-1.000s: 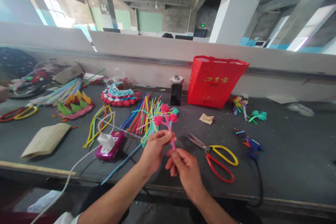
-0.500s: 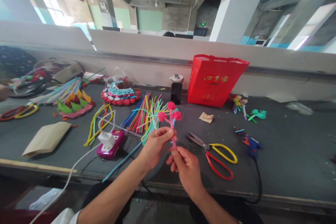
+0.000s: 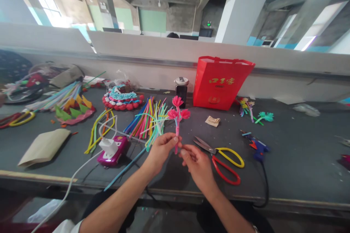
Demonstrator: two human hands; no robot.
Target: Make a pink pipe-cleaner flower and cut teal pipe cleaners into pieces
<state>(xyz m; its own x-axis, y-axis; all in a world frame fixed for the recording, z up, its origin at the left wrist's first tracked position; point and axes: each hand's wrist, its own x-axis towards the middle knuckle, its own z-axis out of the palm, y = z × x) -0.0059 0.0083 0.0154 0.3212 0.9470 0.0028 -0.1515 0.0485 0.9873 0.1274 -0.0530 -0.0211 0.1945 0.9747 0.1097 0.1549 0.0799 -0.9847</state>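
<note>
In front of me my left hand [image 3: 163,151] pinches the stem of a pink craft flower [image 3: 177,114], which stands upright with three fluffy heads on one stalk. Its lower stem end pokes out below my thumb. Close beside that end is my right hand [image 3: 197,161], its fingers curled and thumb drawn in; whether something small is between the fingertips I cannot make out. Scissors [image 3: 216,151] with one yellow and one red handle lie just right of my right hand. Behind my left hand spreads a bundle of coloured pipe cleaners [image 3: 147,120].
A blue glue gun [image 3: 258,148] with a black cord lies at the right, near finished small flowers [image 3: 264,117]. A red bag [image 3: 221,83] and a dark container [image 3: 181,93] stand behind. Left are a purple power socket [image 3: 113,151], a paper envelope [image 3: 45,146] and a beaded craft [image 3: 123,98].
My right hand has come off the lower stem and sits just to its right. My left hand now holds the flower lower on the stem, with more stalk showing above the thumb.
</note>
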